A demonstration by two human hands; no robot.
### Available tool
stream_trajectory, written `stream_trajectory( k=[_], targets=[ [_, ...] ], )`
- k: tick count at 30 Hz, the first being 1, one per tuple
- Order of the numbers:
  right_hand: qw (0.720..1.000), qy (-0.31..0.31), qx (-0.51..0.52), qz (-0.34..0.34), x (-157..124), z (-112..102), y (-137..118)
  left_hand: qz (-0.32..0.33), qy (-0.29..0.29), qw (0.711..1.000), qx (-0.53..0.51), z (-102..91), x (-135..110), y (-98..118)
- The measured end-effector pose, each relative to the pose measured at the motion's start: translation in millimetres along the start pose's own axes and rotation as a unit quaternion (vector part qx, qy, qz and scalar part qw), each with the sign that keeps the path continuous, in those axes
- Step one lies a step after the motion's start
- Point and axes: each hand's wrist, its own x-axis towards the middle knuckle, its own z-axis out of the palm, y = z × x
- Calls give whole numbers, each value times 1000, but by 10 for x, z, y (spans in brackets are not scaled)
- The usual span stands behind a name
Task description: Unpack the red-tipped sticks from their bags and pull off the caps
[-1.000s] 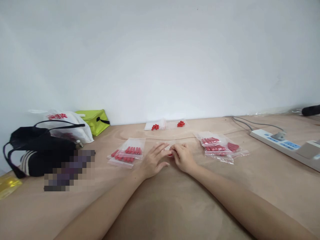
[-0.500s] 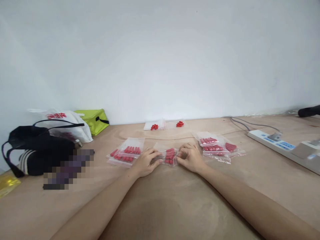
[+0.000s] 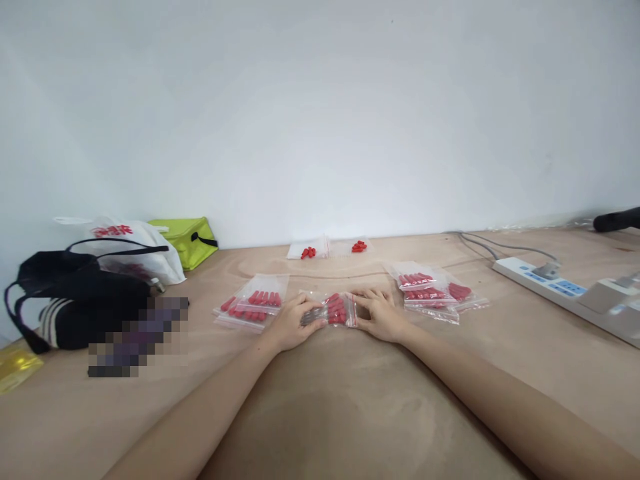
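Observation:
Between my hands lies a clear zip bag [image 3: 337,309] with several red pieces inside, too small to name. My left hand [image 3: 295,323] grips its left end between thumb and fingers. At the other end, by the red-striped zip edge, my right hand [image 3: 383,315] pinches the plastic. Left of my left hand is a stack of similar filled zip bags [image 3: 257,301]. Another pile of filled bags [image 3: 425,291] lies just right of my right hand. Farther back, loose red pieces [image 3: 309,253] and a second small heap of red pieces [image 3: 359,247] rest on flat bags.
A white power strip [image 3: 540,283] with plugs and grey cables lies at the right. On the left are a black bag [image 3: 95,307], a white plastic bag [image 3: 170,257] and a lime-green bag [image 3: 187,240]. A wall rises behind the wooden table [image 3: 320,413].
The zip bag between my hands now lies flatter and more stretched out. My right fingers have moved slightly and straightened along its right edge. My left hand stays almost in place.

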Motion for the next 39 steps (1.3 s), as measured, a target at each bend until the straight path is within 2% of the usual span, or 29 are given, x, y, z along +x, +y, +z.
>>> stream_trajectory(
  k=[2,5,7,10,15,18,26,34,39],
  targets=[
    [1000,6,5,5,13,0,15,-8,3,1000,-1,2,1,5],
    [998,53,8,14,45,-22,12,-13,9,1000,3,5,1,11],
    [997,64,46,2,72,-36,-7,-16,11,1000,5,8,3,16],
    [989,25,143,-22,110,-25,-39,-20,16,1000,7,18,13,24],
    [976,-18,214,44,162,70,-46,4,21,1000,-16,31,44,25],
    [969,-17,241,47,189,106,-42,16,5,999,-43,26,52,24],
    [970,-18,239,47,206,109,-35,-9,-26,998,-56,10,60,36],
    [976,-11,216,-12,203,89,-68,-29,-47,996,-72,1,55,22],
    [975,10,223,-7,197,83,-75,-48,-39,995,-80,22,53,-21]
  ],
)
